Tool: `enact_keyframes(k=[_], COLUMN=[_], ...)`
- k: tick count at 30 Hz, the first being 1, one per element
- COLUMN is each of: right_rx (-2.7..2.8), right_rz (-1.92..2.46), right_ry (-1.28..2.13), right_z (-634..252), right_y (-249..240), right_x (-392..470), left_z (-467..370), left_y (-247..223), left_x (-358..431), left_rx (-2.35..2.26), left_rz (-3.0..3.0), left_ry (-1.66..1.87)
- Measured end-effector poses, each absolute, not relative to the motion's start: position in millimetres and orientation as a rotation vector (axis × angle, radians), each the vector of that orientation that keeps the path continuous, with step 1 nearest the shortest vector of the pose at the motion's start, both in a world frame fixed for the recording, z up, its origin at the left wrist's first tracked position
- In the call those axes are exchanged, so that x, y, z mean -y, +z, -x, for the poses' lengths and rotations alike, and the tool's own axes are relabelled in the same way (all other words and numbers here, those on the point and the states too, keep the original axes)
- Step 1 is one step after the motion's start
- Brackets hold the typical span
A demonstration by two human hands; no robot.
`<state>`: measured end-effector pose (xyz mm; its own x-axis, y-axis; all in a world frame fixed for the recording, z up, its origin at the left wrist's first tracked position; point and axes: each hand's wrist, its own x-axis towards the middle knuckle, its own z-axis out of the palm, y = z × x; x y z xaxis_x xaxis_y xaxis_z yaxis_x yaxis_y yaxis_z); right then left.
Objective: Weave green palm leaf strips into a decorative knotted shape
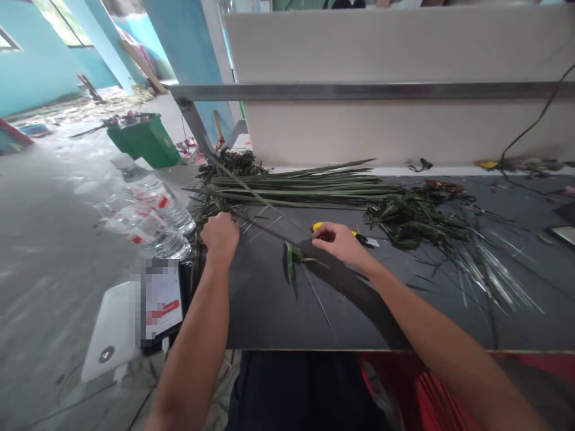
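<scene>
My left hand [220, 238] is closed above the left side of the dark table, beside leaf scraps [211, 206]. Whatever its fingers hold is hidden. Curled fingers and thumb nearly meet on my right hand [339, 242]; anything between the tips is too thin to make out. Partly behind that hand lies a yellow and black utility knife [362, 239]. Between both hands, closer to the right, a small folded green leaf piece [291, 260] rests on the table with a thin wire-like stem [320, 299] pointing towards me.
Long green leaf strips [305, 188] lie along the back. Woven leaf pieces on shiny stems [417, 221] are heaped at right. Water bottles [157, 200], a phone-like device [164, 299] and a white case [112, 329] sit left. A metal rail [359, 91] crosses behind; a green bin [148, 140] stands beyond.
</scene>
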<state>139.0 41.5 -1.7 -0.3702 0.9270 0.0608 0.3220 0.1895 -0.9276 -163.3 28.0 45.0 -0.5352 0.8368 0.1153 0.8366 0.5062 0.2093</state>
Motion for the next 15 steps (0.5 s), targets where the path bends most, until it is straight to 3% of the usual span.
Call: enact_keyframes(k=[7,15], right_rx=[2.015,2.211], right_rz=[1.266,1.189], right_ry=[0.903,0.536], right_z=[-146,-148], right_y=[-13,-20], right_x=[-36,-34], left_z=[138,104], left_y=[36,8], left_x=[-40,-38], left_rx=[-2.106,-1.951], left_rz=[-2.040,-1.960], left_ry=[0.927,1.240])
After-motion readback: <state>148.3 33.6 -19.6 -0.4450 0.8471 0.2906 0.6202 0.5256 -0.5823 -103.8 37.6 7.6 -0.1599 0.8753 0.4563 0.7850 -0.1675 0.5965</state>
